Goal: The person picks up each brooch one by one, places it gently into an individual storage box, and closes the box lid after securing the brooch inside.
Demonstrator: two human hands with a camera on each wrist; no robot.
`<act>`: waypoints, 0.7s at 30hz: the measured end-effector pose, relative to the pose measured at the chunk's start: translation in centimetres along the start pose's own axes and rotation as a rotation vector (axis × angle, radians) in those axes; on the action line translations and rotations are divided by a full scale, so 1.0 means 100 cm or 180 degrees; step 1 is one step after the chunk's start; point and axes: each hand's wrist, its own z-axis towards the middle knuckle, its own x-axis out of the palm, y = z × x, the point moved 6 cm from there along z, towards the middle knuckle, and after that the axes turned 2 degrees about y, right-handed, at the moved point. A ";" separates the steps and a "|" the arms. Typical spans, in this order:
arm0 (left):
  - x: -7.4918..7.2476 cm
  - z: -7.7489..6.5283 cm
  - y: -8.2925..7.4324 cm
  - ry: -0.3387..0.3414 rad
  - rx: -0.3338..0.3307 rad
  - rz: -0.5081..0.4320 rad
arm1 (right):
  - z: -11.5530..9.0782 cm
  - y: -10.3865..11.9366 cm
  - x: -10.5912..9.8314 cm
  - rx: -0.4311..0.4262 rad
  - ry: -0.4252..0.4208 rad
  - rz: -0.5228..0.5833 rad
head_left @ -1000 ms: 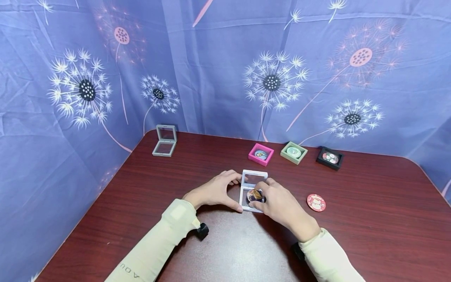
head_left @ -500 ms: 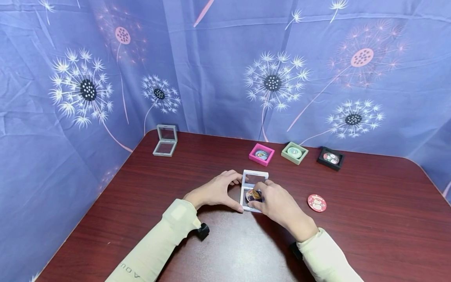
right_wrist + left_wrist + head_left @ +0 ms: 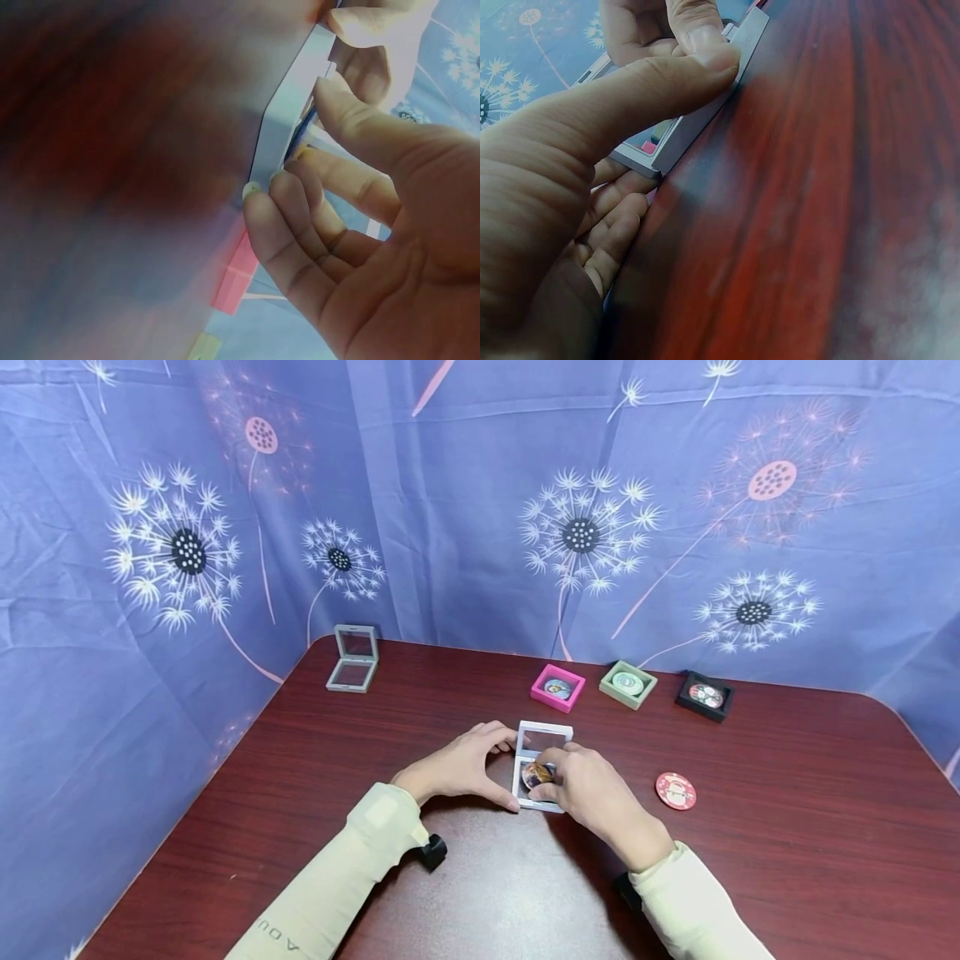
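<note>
A white hinged display frame [image 3: 545, 727] lies unfolded on the table, its lid half toward the back. My left hand [image 3: 461, 767] holds the frame's left side, thumb at the near corner and fingers near the hinge. In the left wrist view that thumb presses along the frame's outer edge [image 3: 694, 127]. Over the near half, my right hand [image 3: 600, 789] pinches a round picture badge [image 3: 536, 775] between thumb and index finger. The badge is partly covered by those fingers. In the right wrist view its dark blue edge [image 3: 301, 133] shows close over the frame, with the other fingertips at the frame's side.
Behind the hands stand a pink frame [image 3: 539, 695], a green frame [image 3: 611, 693] and a black frame [image 3: 684, 700], each holding a round badge. A red round badge [image 3: 676, 791] lies to the right. A grey unfolded frame [image 3: 352, 662] sits at the back left, by the curtain [image 3: 450, 568].
The badge in my right hand has shifted slightly left within the white frame. My left hand keeps its place on the frame.
</note>
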 end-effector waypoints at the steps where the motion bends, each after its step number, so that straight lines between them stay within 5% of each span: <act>1: 0.000 0.000 0.000 0.0003 -0.0002 0.0005 | 0.000 0.000 0.000 -0.0003 0.0000 0.0002; 21: 0.000 0.000 0.001 -0.0009 -0.0014 -0.0050 | 0.001 -0.003 0.000 -0.0053 0.0076 0.0050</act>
